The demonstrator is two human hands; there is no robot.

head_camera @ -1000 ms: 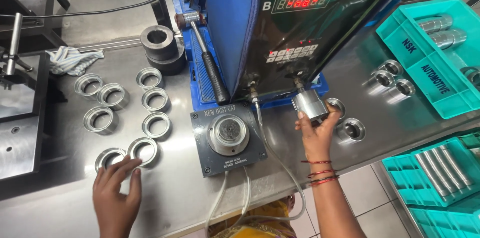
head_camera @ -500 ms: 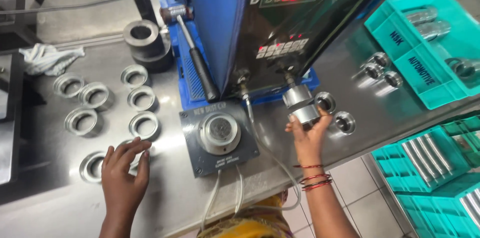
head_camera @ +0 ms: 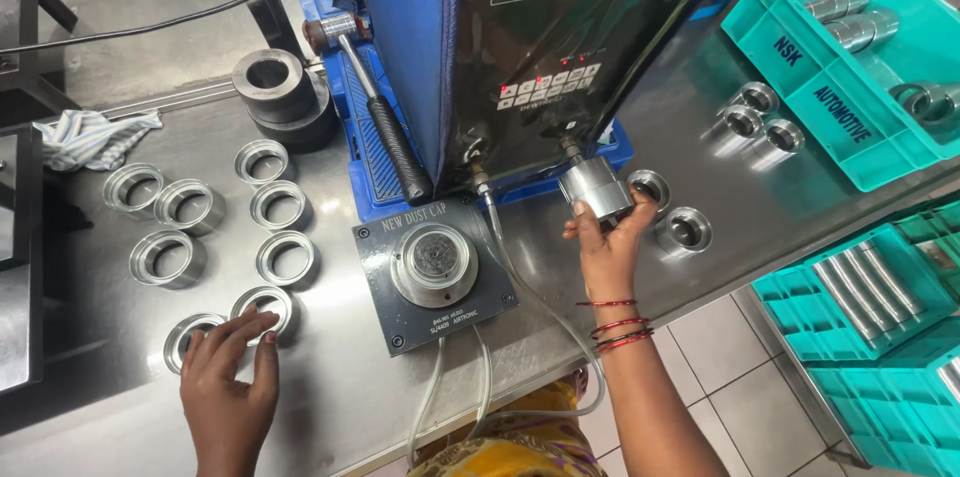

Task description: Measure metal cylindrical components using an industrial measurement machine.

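Fingers [head_camera: 600,220] of the right hand [head_camera: 607,249] wrap around a smooth, shiny metal cylinder [head_camera: 594,187], lifted just below the blue-sided gauge unit [head_camera: 520,47] and above the brushed steel surface [head_camera: 330,387]. Spread and loose, gripping nothing, the left hand [head_camera: 228,387] lies flat with fingertips on the nearest thin metal ring [head_camera: 263,305], one of eight rings set in rows left of the dark square fixture plate [head_camera: 434,272].

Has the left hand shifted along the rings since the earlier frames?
Yes. The left hand has slid rightwards, toward the grey gauge block, from the nearest ring onto its neighbour.
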